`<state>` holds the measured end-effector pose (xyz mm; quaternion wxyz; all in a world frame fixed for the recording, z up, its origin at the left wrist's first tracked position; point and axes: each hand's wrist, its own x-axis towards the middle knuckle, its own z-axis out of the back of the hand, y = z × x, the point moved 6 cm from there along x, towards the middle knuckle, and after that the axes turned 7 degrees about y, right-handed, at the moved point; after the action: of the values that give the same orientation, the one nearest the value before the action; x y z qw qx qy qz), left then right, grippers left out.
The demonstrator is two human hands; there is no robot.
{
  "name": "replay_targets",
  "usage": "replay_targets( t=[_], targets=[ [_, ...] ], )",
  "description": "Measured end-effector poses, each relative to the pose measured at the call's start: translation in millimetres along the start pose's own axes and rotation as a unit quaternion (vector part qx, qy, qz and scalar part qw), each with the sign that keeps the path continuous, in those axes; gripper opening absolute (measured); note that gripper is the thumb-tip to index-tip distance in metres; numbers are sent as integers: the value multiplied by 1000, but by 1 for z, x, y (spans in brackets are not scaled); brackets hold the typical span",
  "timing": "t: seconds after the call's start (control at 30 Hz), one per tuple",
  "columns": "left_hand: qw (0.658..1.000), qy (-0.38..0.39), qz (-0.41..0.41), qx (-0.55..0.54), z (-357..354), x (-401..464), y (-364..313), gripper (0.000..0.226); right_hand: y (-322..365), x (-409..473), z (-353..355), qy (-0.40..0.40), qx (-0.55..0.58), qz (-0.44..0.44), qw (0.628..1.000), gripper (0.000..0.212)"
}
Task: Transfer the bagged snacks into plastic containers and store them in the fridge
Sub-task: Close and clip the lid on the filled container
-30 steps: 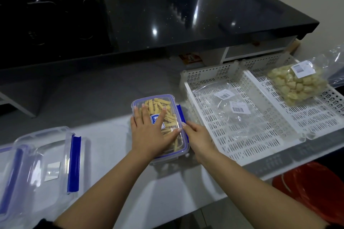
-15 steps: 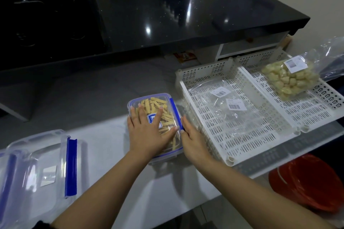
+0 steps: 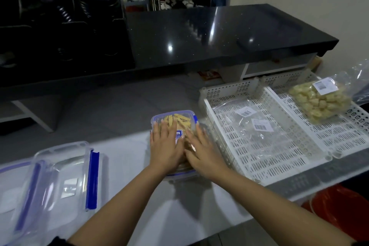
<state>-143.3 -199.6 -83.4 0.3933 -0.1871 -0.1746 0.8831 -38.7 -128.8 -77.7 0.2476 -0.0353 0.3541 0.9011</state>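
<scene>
both hands, left hand (image 3: 164,149) and right hand (image 3: 201,153), lie flat with straight fingers, gripping nothing, on the clear blue-rimmed plastic container of yellow snack sticks (image 3: 175,121) beneath the fingers; press evenly, then snap the side clips.

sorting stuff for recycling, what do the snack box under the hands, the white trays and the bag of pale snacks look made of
Snack box: clear rigid plastic, glossy, since the yellow sticks show through; its rim and clips are blue. White trays: likely moulded plastic, matt, with slotted floors and pierced walls. Bag of pale snacks: thin clear plastic film, shiny and creased, carrying what looks like a paper barcode label.
</scene>
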Motion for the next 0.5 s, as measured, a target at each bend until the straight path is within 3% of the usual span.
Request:
replay_targets(
  t=[0.1, 0.17, 0.23, 0.3, 0.43, 0.5],
  targets=[
    [982, -2, -24, -189, 9, -5, 16, 57, 8, 12, -4, 14, -88, -18, 996, 67],
    [953, -1, -20, -301, 15, -12, 30, 60, 10, 17, -8, 26, -138, -28, 990, 67],
    [944, -18, 2, -329, 20, -17, 41, 66, 11, 17, -11, 35, -163, -32, 985, 65],
    [938, -25, 52, -342, 21, -23, 53, 72, 12, 16, -11, 40, -170, -34, 984, 65],
    [866, -9, 194, -460, 8, -26, 81, 87, 14, 15, -11, 40, -188, -41, 981, 66],
    [835, 47, 227, -500, 2, -23, 88, 79, 16, 15, -11, 38, -197, -42, 979, 66]
  ],
)
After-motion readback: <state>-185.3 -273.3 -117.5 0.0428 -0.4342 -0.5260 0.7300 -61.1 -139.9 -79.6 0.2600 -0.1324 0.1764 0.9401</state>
